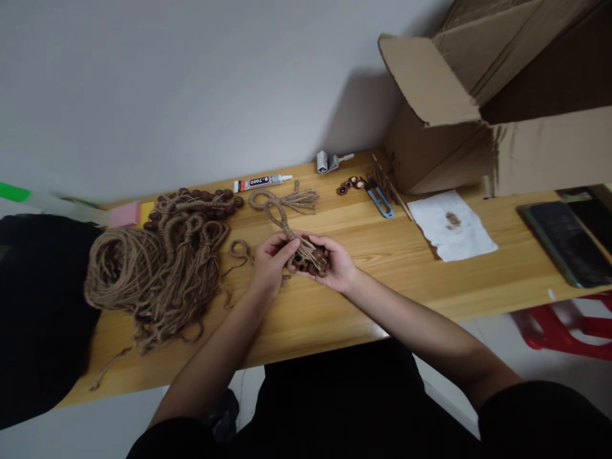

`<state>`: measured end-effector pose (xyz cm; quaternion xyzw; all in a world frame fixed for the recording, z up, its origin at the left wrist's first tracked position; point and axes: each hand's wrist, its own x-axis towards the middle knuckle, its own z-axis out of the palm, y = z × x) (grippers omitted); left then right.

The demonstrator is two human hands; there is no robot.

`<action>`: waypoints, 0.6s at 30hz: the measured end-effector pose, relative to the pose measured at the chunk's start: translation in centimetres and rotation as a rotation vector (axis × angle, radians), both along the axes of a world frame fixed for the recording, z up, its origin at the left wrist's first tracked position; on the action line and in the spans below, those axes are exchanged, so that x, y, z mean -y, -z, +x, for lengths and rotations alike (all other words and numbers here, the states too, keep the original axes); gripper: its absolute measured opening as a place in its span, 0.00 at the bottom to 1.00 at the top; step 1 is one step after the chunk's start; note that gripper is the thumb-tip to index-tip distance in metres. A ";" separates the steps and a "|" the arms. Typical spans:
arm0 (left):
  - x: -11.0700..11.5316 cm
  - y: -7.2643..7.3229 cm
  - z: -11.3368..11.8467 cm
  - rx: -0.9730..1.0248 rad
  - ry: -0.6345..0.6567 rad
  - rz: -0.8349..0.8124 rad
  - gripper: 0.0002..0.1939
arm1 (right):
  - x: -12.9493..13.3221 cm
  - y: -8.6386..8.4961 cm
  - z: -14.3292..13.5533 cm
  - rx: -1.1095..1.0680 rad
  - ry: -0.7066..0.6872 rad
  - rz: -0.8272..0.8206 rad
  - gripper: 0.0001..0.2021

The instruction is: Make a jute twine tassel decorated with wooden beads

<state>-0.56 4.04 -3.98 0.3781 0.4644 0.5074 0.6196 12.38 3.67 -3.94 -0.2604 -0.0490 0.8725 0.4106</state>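
Over the middle of the wooden table, my left hand pinches the neck of a jute twine tassel, thumb on top. The tassel's loop points up and away, and its loose strands run down to the right. Under those strands my right hand is curled palm-up around a cluster of shiny brown nut-like beads. Whether the beads are tied to the strands I cannot tell. Another looped twine piece lies just beyond, and a small twine loop is left of my hands.
At left lie a twine coil, a tangled tassel heap and brown beads. Behind are a glue tube and a crumpled tube. To the right are blue thread snips, stained tissue, a cardboard box and a phone.
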 end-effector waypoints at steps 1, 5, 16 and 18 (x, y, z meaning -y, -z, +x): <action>0.0 0.0 0.0 0.000 -0.004 -0.006 0.14 | 0.0 0.1 0.0 0.001 -0.001 0.007 0.10; 0.0 0.2 0.0 0.036 -0.054 -0.056 0.14 | 0.0 0.1 0.1 0.003 -0.002 0.005 0.11; -0.7 0.5 -0.1 0.101 -0.269 -0.059 0.20 | -0.4 -0.7 0.7 0.004 0.047 0.033 0.12; -0.9 0.8 -0.1 0.107 -0.266 -0.023 0.23 | -0.5 -1.0 1.0 0.016 0.080 0.030 0.12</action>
